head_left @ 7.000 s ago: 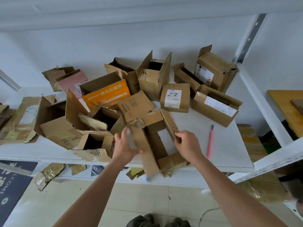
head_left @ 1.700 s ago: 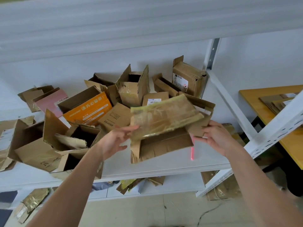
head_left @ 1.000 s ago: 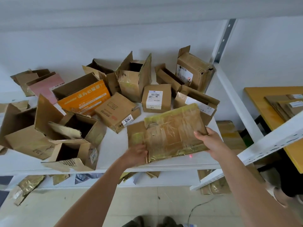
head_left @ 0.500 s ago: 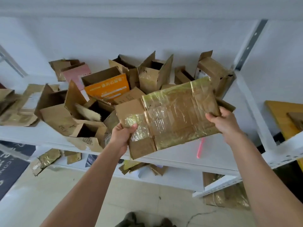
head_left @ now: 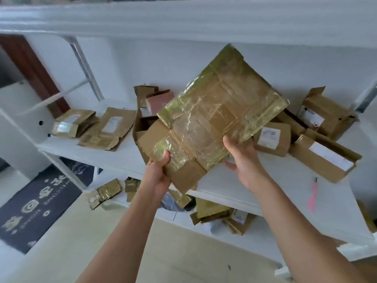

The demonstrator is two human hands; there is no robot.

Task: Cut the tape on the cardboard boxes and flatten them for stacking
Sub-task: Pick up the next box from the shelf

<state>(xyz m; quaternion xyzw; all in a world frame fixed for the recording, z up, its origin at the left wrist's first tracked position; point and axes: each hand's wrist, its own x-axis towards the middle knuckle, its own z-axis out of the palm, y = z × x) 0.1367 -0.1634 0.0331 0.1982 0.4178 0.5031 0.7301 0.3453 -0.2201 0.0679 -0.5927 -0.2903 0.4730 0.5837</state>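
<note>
Since 0.5 s ago both hands have swung the flattened box (head_left: pixel 220 111) leftward & tilted it more, now held in air above the shelf (head_left: pixel 234 184) front edge, toward the flat pile. Left hand (head_left: pixel 158 172) grips its lower corner w/ thumb over the taped face, fingers hidden behind; right hand (head_left: pixel 242 158) pinches the bottom edge, thumb on top, fingers underneath. Beyond on shelf: pink cutter (head_left: pixel 313 193) at right, labelled boxes (head_left: pixel 324 158) behind it, flattened stack (head_left: pixel 98 127) at far left; dark mat (head_left: pixel 38 205) on floor below.
</note>
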